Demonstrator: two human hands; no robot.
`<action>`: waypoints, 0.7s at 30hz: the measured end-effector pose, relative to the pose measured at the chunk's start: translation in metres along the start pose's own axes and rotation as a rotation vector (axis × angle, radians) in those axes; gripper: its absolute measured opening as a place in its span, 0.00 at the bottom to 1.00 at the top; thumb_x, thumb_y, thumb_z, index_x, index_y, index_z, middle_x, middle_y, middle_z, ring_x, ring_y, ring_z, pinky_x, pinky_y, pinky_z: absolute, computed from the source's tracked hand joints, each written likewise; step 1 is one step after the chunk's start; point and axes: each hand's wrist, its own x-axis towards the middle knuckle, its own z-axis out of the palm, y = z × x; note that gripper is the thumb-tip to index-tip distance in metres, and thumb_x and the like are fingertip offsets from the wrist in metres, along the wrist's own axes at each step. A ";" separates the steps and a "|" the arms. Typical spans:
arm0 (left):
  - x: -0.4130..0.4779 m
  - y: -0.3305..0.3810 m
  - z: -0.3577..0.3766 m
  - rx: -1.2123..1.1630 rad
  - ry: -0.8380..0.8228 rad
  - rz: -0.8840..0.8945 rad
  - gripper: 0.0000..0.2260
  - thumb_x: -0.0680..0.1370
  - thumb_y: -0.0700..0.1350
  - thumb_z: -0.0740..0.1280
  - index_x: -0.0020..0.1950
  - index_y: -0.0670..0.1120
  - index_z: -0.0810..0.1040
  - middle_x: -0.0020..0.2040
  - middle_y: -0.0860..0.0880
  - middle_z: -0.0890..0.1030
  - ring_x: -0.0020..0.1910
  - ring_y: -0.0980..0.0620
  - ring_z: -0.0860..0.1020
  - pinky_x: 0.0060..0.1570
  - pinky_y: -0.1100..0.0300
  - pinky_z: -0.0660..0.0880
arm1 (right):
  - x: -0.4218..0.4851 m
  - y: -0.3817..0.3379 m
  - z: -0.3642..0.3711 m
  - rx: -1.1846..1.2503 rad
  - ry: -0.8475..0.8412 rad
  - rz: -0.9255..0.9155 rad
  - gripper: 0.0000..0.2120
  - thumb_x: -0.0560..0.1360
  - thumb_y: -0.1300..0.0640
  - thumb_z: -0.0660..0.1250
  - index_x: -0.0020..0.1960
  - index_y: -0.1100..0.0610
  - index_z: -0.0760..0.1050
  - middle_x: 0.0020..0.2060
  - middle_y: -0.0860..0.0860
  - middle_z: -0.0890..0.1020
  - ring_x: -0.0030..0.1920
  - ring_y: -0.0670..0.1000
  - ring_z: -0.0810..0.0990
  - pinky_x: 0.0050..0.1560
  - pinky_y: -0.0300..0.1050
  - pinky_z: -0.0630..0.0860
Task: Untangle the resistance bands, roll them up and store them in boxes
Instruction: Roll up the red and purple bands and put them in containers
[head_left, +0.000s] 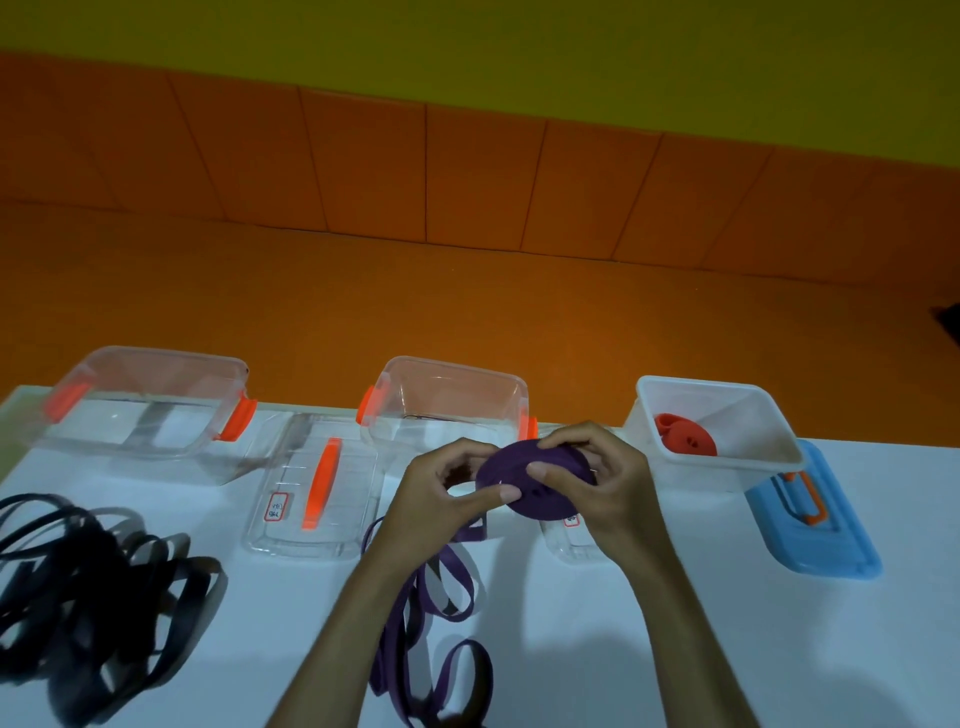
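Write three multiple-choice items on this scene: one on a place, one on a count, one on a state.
1. Where does the rolled red band lie?
A. in the white box
B. in a clear box
C. on a lid

2. How many open boxes stand along the far edge of the table?
A. two
B. three
C. four

3. What state is the purple band in?
A. fully rolled and stored
B. partly rolled, tail loose on the table
C. untouched

Answers:
1 A, the red roll sits inside the white walls.
2 B, there are the left clear box, the middle clear box and the white one.
3 B, the left hand and right hand hold the roll while its tail trails below.
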 end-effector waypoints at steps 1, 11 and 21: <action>-0.001 0.001 -0.001 -0.013 -0.012 -0.004 0.12 0.74 0.44 0.81 0.56 0.53 0.86 0.52 0.49 0.88 0.53 0.48 0.87 0.53 0.57 0.83 | -0.001 -0.001 -0.002 0.016 -0.014 -0.001 0.12 0.72 0.52 0.80 0.52 0.39 0.83 0.50 0.42 0.86 0.54 0.47 0.86 0.44 0.40 0.84; -0.016 0.005 0.005 -0.053 0.041 0.076 0.18 0.73 0.46 0.81 0.61 0.53 0.84 0.54 0.49 0.87 0.57 0.47 0.85 0.58 0.57 0.82 | -0.016 -0.005 -0.008 0.004 0.008 -0.042 0.10 0.72 0.47 0.78 0.51 0.39 0.81 0.49 0.42 0.85 0.55 0.49 0.85 0.44 0.46 0.86; -0.038 0.006 0.008 -0.030 0.070 0.050 0.15 0.75 0.43 0.80 0.59 0.55 0.85 0.55 0.51 0.88 0.57 0.50 0.86 0.56 0.62 0.81 | -0.031 -0.014 0.000 -0.013 -0.016 -0.048 0.10 0.73 0.50 0.79 0.52 0.41 0.82 0.50 0.43 0.86 0.53 0.49 0.87 0.44 0.43 0.85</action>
